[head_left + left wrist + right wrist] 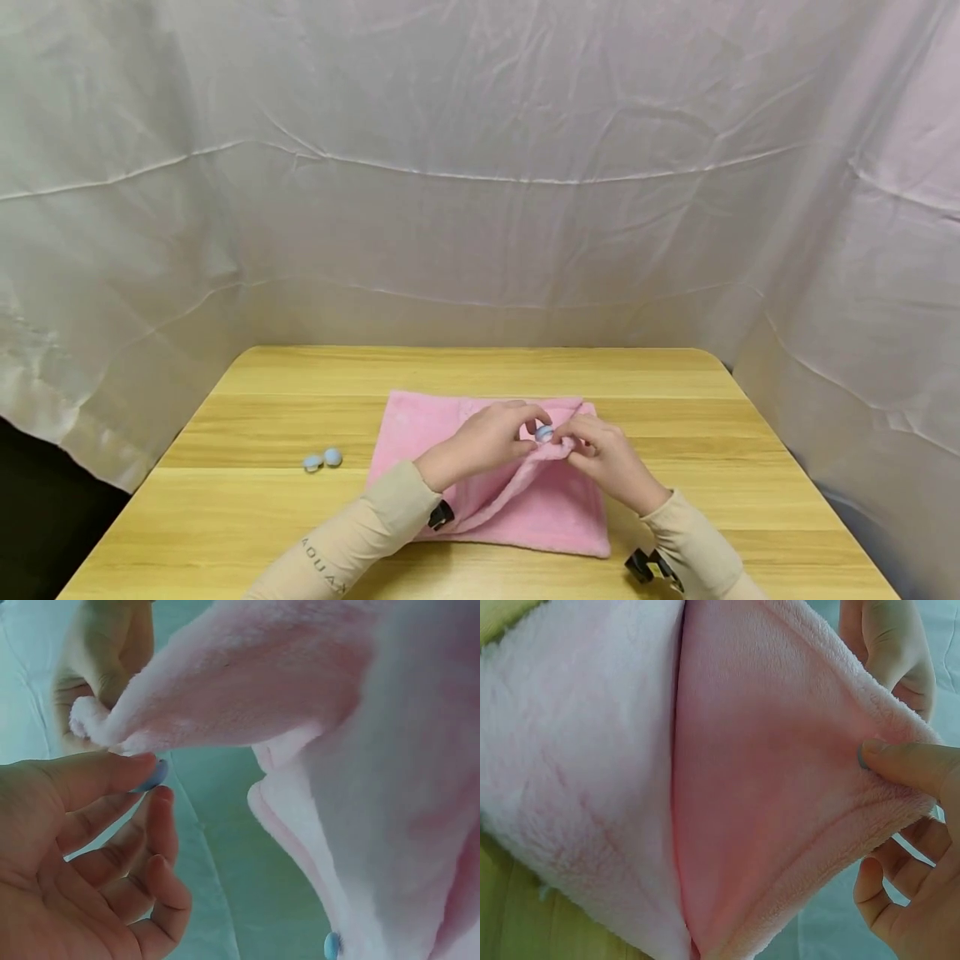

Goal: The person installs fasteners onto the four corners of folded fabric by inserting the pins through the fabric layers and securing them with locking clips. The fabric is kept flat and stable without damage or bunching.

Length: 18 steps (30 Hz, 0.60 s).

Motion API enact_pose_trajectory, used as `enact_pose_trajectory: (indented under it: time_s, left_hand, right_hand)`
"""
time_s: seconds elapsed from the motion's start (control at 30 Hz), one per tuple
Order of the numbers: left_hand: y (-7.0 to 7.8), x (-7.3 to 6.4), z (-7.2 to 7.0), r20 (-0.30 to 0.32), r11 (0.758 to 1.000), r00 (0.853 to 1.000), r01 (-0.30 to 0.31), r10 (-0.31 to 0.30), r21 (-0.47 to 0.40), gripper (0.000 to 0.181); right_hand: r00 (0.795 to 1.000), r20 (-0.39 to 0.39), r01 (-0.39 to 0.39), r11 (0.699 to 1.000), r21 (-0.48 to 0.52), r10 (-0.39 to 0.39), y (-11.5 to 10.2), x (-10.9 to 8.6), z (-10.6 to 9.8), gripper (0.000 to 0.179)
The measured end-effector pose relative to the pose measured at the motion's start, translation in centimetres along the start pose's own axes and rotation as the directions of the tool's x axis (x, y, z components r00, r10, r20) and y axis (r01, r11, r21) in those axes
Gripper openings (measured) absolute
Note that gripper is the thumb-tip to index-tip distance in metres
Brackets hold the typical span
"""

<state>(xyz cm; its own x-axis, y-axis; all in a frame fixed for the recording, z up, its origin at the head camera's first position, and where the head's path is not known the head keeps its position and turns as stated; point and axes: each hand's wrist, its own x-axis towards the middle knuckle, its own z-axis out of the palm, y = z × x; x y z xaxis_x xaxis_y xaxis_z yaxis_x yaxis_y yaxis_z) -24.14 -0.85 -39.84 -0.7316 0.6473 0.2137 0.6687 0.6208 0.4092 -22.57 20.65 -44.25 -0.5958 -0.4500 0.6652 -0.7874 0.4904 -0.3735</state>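
Note:
A pink plush cover [427, 433] made of two layers lies on the table, its near edge lifted and folded back. My left hand [491, 437] pinches a small round light-blue clip [155, 777] at the raised edge; the clip looks like a button or quilt fastener. My right hand [607, 458] grips that same edge from the other side. In the right wrist view its thumb [907, 761] presses a blue disc [862, 756] against the inner face of the cloth, other fingers behind the fabric. Another blue clip [331, 945] sits on the cover's edge lower in the left wrist view.
Two light-blue round pieces [332, 457] lie side by side on the wooden table [247, 433], left of the cover. Pale grey curtains [480, 233] hang behind and on both sides of the table. Each wrist carries a black camera mount [441, 515].

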Motion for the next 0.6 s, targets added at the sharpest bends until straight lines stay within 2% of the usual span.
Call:
enact_pose_trajectory:
  time_s: [0.17,0.33,0.5,0.6]
  left_hand:
    - [-0.1,-0.6,-0.8,-0.002,0.999,1.0,0.029,-0.029,-0.015,0.032]
    - [-0.2,-1.4,-1.6,-0.043,0.994,0.997,0.053,-0.057,-0.097,0.03]
    - [-0.3,-2.4,-2.1,-0.099,0.983,0.993,0.052,-0.071,-0.176,0.026]
    - [-0.4,-2.8,-2.2,-0.097,0.977,0.993,0.053,-0.074,-0.207,0.024]
  right_hand:
    - [1.0,0.007,0.008,1.0,0.008,-0.008,-0.1,0.1,-0.1,0.03]
    - [1.0,0.017,-0.001,1.0,0.012,0.0,-0.2,0.2,-0.2,0.029]
    - [1.0,0.008,0.009,1.0,0.003,-0.009,-0.2,0.2,-0.1,0.032]
    - [1.0,0.005,0.007,1.0,0.0,-0.007,-0.2,0.2,-0.1,0.033]
